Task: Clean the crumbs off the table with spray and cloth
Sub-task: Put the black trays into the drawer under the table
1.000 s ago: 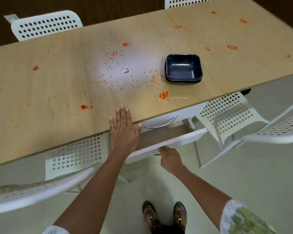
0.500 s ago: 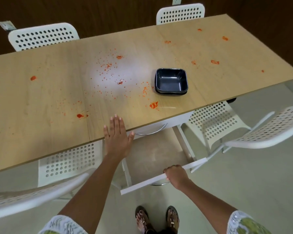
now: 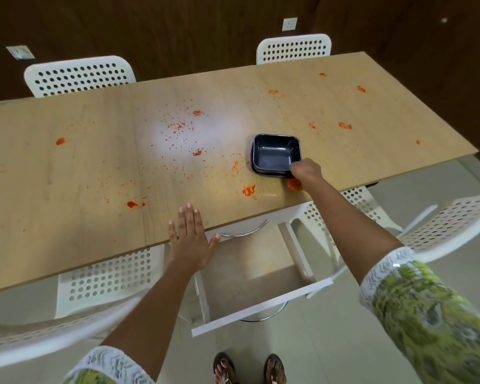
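Orange crumbs (image 3: pixel 178 128) lie scattered over the light wooden table (image 3: pixel 67 176), with thicker clumps near the front edge (image 3: pixel 248 191) and at the far right (image 3: pixel 344 125). A black square bowl (image 3: pixel 273 153) sits right of centre. My right hand (image 3: pixel 306 170) reaches across the table and closes on the bowl's near right corner, above an orange clump (image 3: pixel 293 184). My left hand (image 3: pixel 190 236) rests flat, fingers spread, on the table's front edge. No spray bottle or cloth is in view.
A white drawer (image 3: pixel 261 310) stands pulled out under the table's front edge, showing a bare bottom. White perforated chairs stand behind the table (image 3: pixel 78 76) (image 3: pixel 294 48), at the right (image 3: pixel 441 231) and at the near left (image 3: pixel 53 336). My sandalled feet (image 3: pixel 250 368) are just below the drawer.
My right hand has let go of the drawer front, now fully pulled out, and has gone up to the black bowl's corner. The left hand stays flat on the table edge.
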